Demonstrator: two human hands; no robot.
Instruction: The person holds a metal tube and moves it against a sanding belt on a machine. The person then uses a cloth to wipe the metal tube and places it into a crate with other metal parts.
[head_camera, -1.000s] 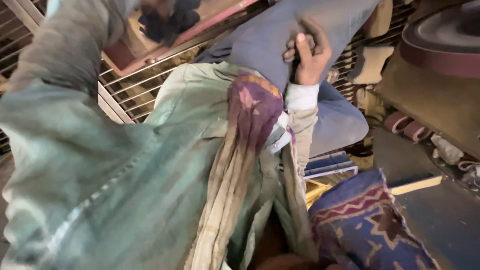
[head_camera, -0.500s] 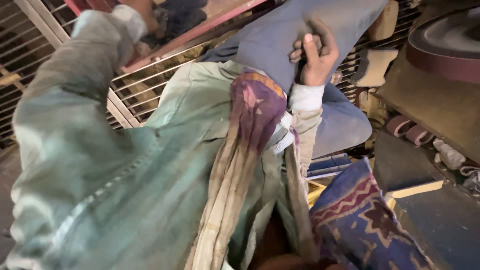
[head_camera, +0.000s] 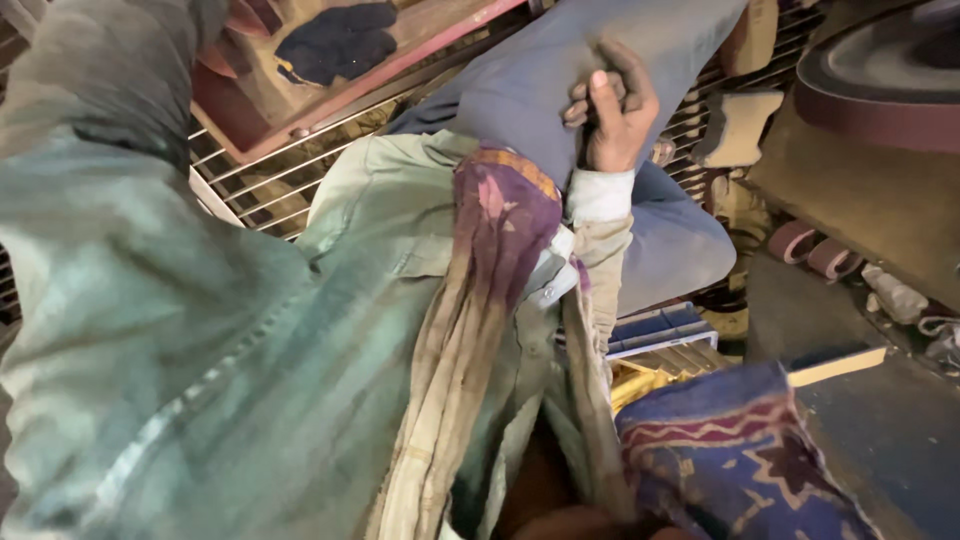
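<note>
Right hand (head_camera: 612, 112) grips blue-grey cloth (head_camera: 600, 50), fingers curled. Left hand hidden behind green sleeve (head_camera: 180, 350); grip unclear. Purple scarf (head_camera: 500, 215) blocks centre. Wire grille (head_camera: 260, 185) behind; patterned rug (head_camera: 730, 460) lower right.

A metal wire grille (head_camera: 260, 185) spans the background; above it sits a red-framed panel (head_camera: 400, 50) (dusty), right of it a sanding belt (head_camera: 880, 90).

faded green work shirt (head_camera: 200, 380), white cuff (head_camera: 600, 195), purple-and-tan scarf (head_camera: 490, 260) draped over chest
</note>
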